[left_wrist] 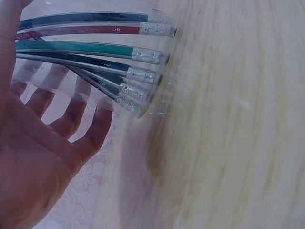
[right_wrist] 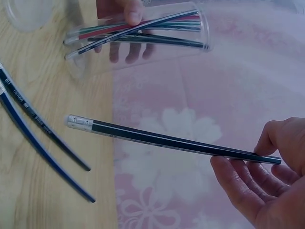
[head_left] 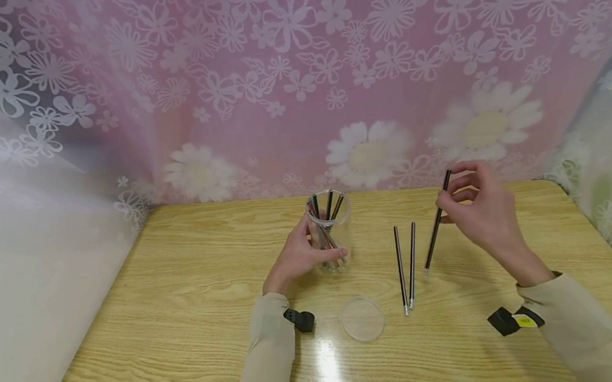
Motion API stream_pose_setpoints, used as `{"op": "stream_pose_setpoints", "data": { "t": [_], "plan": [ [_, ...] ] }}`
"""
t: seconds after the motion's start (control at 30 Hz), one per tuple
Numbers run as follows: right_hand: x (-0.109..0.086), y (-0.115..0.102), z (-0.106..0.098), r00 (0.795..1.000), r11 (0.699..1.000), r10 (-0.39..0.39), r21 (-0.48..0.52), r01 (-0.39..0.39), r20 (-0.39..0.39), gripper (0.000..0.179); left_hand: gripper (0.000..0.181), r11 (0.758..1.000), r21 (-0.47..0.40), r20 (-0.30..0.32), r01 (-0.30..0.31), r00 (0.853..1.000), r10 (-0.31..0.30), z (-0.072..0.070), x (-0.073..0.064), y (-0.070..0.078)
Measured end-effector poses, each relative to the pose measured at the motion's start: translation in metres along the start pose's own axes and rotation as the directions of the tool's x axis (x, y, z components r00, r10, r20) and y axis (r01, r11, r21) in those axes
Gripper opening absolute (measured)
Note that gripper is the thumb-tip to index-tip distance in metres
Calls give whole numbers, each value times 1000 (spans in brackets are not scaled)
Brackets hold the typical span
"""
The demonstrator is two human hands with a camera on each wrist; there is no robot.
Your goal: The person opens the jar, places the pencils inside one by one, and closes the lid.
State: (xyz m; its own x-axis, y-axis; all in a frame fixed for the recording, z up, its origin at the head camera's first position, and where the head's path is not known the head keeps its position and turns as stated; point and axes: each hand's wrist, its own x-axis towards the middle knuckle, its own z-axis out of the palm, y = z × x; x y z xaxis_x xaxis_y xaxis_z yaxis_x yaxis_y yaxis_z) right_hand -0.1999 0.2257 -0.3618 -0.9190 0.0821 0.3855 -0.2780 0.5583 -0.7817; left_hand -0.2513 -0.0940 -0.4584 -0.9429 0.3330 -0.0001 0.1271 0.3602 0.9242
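My left hand (head_left: 303,255) grips a clear plastic jar (head_left: 347,236) that stands upright on the table. Several pencils (left_wrist: 95,49) in dark, red and green lean inside it, their silver eraser ends down at the base. Out to the right, my right hand (head_left: 483,210) pinches a dark pencil (head_left: 437,227) near its top, between thumb and fingers. That pencil tilts, with its eraser end (right_wrist: 78,122) pointing down toward the table. Between the hands lie two more dark pencils (head_left: 400,268), side by side with their eraser ends toward me.
A round clear lid (head_left: 362,318) lies flat in front of the jar. The wood-grain table (head_left: 197,327) ends at a pink flowered curtain (head_left: 277,125) behind, with pale curtains at both sides. Each wrist wears a small black camera (head_left: 300,320).
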Motion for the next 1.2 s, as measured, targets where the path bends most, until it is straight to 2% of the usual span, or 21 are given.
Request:
{"op": "stream_pose_setpoints", "data": {
  "t": [0.23, 0.43, 0.63, 0.73, 0.87, 1.0, 1.2],
  "plan": [
    [3, -14, -2, 994, 991, -75, 101, 83, -76, 41, 88, 1000, -3, 1, -11, 1000, 11, 0, 0, 0],
    [6, -29, -3, 978, 973, -143, 160, 167, -155, 40, 87, 1000, -12, 4, 7, 1000, -7, 0, 0, 2],
    [9, -42, -5, 962, 951, -191, 206, 231, -197, 42, 88, 1000, -19, 2, 12, 1000, -12, 0, 1, 1],
    [11, -46, -5, 947, 919, -228, 271, 286, -225, 43, 89, 1000, -18, 3, 7, 1000, -7, 0, 1, -1],
    [12, -52, -4, 924, 858, -276, 365, 361, -265, 44, 91, 1000, -17, 1, 8, 1000, -8, -1, 2, 0],
    [10, -61, -5, 913, 823, -277, 416, 386, -299, 44, 92, 1000, -15, 3, 11, 1000, -11, -1, 0, 1],
    [11, -73, -4, 899, 743, -257, 523, 418, -355, 43, 91, 1000, 0, 0, 6, 1000, -6, -1, 0, 1]
  ]
}}
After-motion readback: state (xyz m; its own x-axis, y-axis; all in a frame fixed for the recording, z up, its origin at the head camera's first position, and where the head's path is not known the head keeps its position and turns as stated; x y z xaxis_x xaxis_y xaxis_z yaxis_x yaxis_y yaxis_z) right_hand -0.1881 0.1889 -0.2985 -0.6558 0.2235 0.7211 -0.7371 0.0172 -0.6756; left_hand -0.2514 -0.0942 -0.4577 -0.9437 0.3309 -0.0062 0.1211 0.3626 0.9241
